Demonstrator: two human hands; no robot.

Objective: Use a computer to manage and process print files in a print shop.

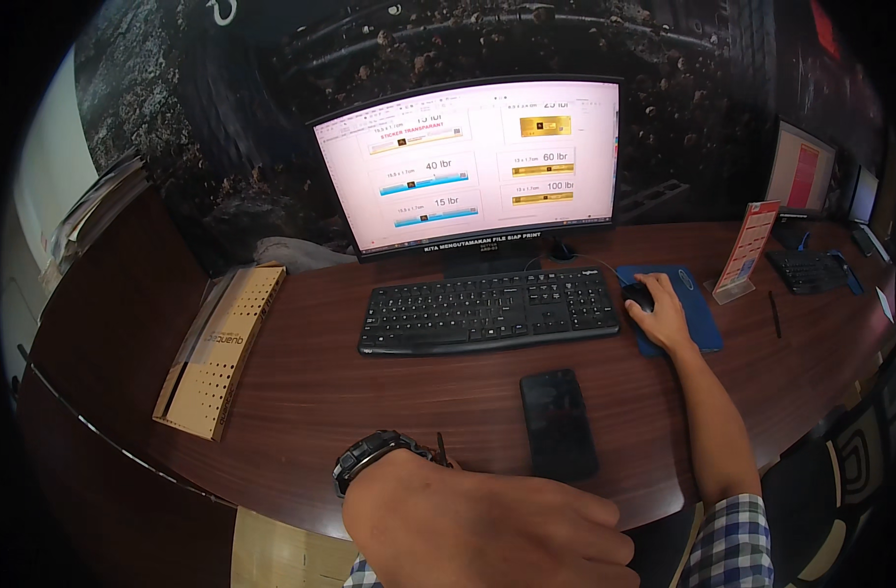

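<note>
A black mouse [635,293] lies directly under the right hand [662,312], grip wrapped over it; the farther left hand's [497,519] grip cannot be told.

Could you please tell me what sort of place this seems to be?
Probably an office workspace: a large monitor and black keyboard stand on a brown desk, the right hand rests on a mouse, and a second monitor stands farther right.

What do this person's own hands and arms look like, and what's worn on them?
The left hand and right hand are ungloved. A chunky black wristwatch circles the left wrist. Checked sleeves mix dark blue and white; the right forearm is largely bare.
</note>
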